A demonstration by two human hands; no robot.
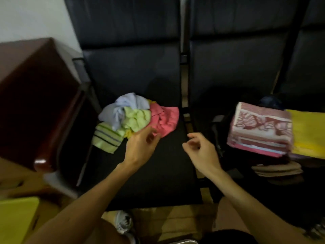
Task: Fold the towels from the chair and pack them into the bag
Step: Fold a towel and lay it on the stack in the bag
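Observation:
A heap of crumpled towels lies on the dark chair seat [149, 173]: a pale blue towel [123, 106], a light green towel [137, 118], a pink towel [165, 120] and a green striped towel [105, 138]. My left hand [140, 147] hovers at the heap's near edge, fingers loosely curled, just short of the pink towel, holding nothing. My right hand [200, 150] hangs over the seat's right edge, fingers half curled and empty. On the neighbouring seat a stack of folded towels, topped by a pink patterned towel [260, 129], rests on a dark bag [218, 131] beside a folded yellow towel [307, 132].
A dark red wooden cabinet [35, 103] stands left of the chair, beyond its metal armrest [84, 81]. A yellow-green box [17, 219] sits on the floor at lower left. Tan folded cloth [277, 169] lies below the stack. A shoe [123, 222] shows by the seat's front edge.

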